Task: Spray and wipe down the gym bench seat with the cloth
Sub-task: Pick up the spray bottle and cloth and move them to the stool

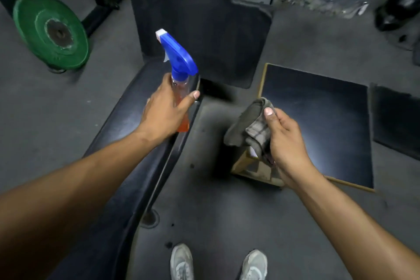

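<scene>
- The long black padded vinyl gym bench seat (127, 143) runs from lower left toward centre, under the left arm.
- The left hand (164, 112) grips a clear plastic spray bottle (179, 88) of orange liquid with a blue trigger head and white nozzle, held above the seat's far end.
- The right hand (284, 141) pinches a crumpled grey cloth (247, 123) to the right of the bench, over a black-topped wooden box (318, 120).
- A green weight plate (51, 30) stands on the grey floor at upper left.
- Two grey sneakers (181, 261) show at the bottom edge.
</scene>
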`<state>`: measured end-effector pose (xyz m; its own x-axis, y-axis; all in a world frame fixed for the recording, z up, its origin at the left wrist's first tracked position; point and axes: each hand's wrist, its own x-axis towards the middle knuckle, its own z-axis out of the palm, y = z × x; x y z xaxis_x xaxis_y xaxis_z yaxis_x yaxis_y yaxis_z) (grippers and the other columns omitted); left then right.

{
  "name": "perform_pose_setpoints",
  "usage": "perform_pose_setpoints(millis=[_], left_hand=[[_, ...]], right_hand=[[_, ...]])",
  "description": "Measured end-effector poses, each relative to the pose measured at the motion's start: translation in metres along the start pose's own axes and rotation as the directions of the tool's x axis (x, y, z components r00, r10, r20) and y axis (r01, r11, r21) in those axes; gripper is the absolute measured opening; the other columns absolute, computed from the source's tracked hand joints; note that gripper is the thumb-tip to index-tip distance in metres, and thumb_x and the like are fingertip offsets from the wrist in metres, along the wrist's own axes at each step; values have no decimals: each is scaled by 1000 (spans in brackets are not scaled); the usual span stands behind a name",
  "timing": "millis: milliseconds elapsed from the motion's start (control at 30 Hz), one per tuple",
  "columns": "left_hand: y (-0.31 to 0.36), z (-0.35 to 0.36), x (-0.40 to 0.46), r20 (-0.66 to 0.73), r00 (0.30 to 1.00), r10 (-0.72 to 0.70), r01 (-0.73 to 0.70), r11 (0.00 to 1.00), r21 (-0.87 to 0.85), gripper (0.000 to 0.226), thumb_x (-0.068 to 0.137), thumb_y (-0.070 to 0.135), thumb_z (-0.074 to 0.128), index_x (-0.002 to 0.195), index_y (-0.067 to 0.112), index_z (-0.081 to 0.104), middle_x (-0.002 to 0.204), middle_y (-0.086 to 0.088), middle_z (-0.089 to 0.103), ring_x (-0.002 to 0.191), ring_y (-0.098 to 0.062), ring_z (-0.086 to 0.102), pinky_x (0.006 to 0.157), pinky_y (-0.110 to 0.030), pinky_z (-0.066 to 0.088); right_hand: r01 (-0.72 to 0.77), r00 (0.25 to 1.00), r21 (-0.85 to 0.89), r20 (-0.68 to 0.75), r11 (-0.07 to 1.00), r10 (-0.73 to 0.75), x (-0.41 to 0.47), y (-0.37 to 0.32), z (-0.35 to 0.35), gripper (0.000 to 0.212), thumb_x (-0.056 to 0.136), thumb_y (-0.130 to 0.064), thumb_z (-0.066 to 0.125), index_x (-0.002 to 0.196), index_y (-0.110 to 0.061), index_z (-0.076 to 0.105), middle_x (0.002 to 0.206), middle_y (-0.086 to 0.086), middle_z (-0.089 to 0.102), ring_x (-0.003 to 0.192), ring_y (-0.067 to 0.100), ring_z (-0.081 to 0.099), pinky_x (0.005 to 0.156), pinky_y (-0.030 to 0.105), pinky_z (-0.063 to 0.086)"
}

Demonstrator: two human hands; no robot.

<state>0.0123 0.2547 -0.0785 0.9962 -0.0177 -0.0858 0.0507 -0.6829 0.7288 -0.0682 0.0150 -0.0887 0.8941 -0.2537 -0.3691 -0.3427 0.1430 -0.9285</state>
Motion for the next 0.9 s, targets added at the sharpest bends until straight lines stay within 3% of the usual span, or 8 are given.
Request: perform_pose_setpoints(millis=[167,267,400,533,633,700,833,900], left_hand=[[96,29,-10,-3,995,101,-100,990,-103,45,89,56,63,122,29,48,111,8,67,107,-21,64,95,-42,50],[148,56,-10,18,988,153,-148,977,-152,42,90,53,65,121,28,49,110,11,68,106,-17,65,95,-39,49],[192,97,-7,59,977,205,-190,963,-194,40,90,51,67,117,26,51,107,12,68,103,-14,66,95,-38,51],[213,133,-1,119,969,218,-195,964,-179,36,93,46,68,117,24,53,105,12,68,97,-6,65,82,-15,46],[217,153,4,151,962,226,-194,960,-201,35,93,42,70,120,25,54,107,14,68,99,7,62,81,-7,42],[216,163,6,170,960,224,-190,962,-197,37,93,41,71,123,25,55,109,14,67,100,4,63,86,-11,44],[203,182,4,203,957,209,-169,966,-196,43,91,38,75,128,25,55,116,7,69,108,-7,65,97,-24,49],[195,190,2,222,954,202,-157,966,-203,48,90,37,76,131,27,54,119,10,68,111,-4,64,101,-28,49]], right_hand=[[-73,992,151,-93,986,88,-4,-35,-71,33,102,-36,65,106,-3,68,98,32,68,91,44,67,90,56,56],[-51,987,163,-144,985,75,-2,-51,-119,15,95,-20,76,102,-11,66,89,21,60,81,32,59,79,51,53],[-28,964,68,-260,997,45,8,-65,-176,20,95,-1,68,88,-16,59,68,7,51,52,16,49,56,32,46],[68,919,-233,-363,970,-152,27,-84,-214,16,95,-5,57,84,-16,58,61,4,56,55,23,54,59,38,45],[123,879,-755,-218,644,-423,48,-87,-230,18,92,-10,48,101,-9,64,93,22,70,87,42,63,70,40,36],[188,901,-859,-42,476,-432,61,-75,-230,30,90,-16,44,112,-8,62,109,26,68,98,46,63,77,44,42],[171,982,-947,142,272,-122,70,-12,-217,44,96,-19,50,138,-7,50,141,24,56,119,46,60,92,51,54],[162,985,-958,172,236,23,66,20,-212,56,100,-28,47,151,-8,39,158,19,40,144,42,42,113,54,42]])
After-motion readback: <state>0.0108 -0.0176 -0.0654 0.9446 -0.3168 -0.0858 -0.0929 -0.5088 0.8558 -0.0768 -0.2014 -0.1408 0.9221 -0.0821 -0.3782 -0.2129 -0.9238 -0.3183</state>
